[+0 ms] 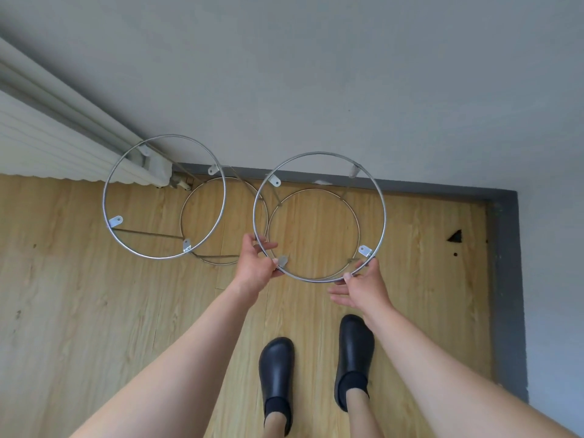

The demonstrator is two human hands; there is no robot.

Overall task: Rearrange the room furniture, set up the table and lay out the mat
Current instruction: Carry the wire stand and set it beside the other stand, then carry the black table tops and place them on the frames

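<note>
Observation: two wire frames stand on the wood floor (94, 311) in the corner of the room, close to the wall (316, 74) and its grey skirting (505, 279). Each has a large top ring, a smaller lower ring and thin struts between. The left frame (167, 135) stands just beside a white radiator (47, 147) and is untouched. The right frame (319, 152) overlaps it in this view; actual contact between them cannot be confirmed.

Hands: the left hand (257, 260) grips the near-left arc of the right frame's top ring, its fingers (268, 246) curled over the wire and clamped on it. The right hand (363, 289) meets the near-right arc with thumb and forefinger tip only; its other fingers (338, 298) are spread apart and hold nothing.

Assessment: a hold at two spaced points on the ring keeps so light and open a frame level and stops it swinging. The mounting tabs (365, 250) on the ring suggest it is meant to carry a top, probably as the base of the bench to be set up. The right hand's contact looks too light to share a lift.

Note: black shoes (276, 368) stand directly behind the frame
</note>
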